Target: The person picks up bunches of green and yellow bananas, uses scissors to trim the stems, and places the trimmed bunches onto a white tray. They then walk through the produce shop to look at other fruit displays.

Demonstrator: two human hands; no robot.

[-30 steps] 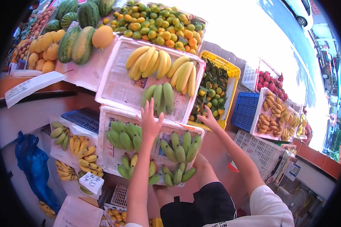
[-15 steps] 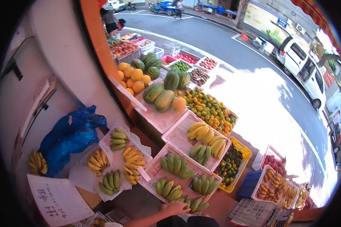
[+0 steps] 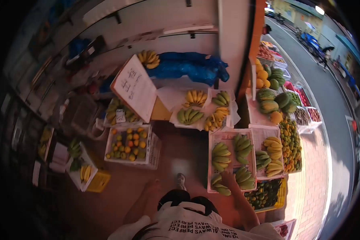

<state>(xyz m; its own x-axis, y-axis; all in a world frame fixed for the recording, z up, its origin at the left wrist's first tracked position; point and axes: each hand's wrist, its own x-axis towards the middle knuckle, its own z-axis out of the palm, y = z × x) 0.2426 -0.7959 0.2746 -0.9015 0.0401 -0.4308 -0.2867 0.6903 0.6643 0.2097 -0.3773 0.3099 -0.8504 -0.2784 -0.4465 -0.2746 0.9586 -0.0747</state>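
Note:
My right hand (image 3: 229, 179) is at the lower part of a white foam box (image 3: 209, 160), over green bananas (image 3: 221, 185); its fingers are too small and dark to read. More green bananas (image 3: 221, 157) lie in that box on newspaper. Low at the centre-left, my left hand (image 3: 152, 185) hangs over the floor, away from the fruit, its fingers blurred. Yellow bananas (image 3: 273, 147) and a green bunch (image 3: 262, 159) lie in the adjoining box.
A crate of orange and green fruit (image 3: 128, 144) stands left of my legs. Behind it rises a handwritten sign (image 3: 135, 87). A blue plastic bag (image 3: 184, 67) lies by the wall. A yellow crate (image 3: 283, 195) sits at the right, near watermelons (image 3: 268, 105).
The view has swung left, from the street and fruit boxes to the shop's inside. My left hand has left the banana boxes, and my right hand is now at the lower green bananas.

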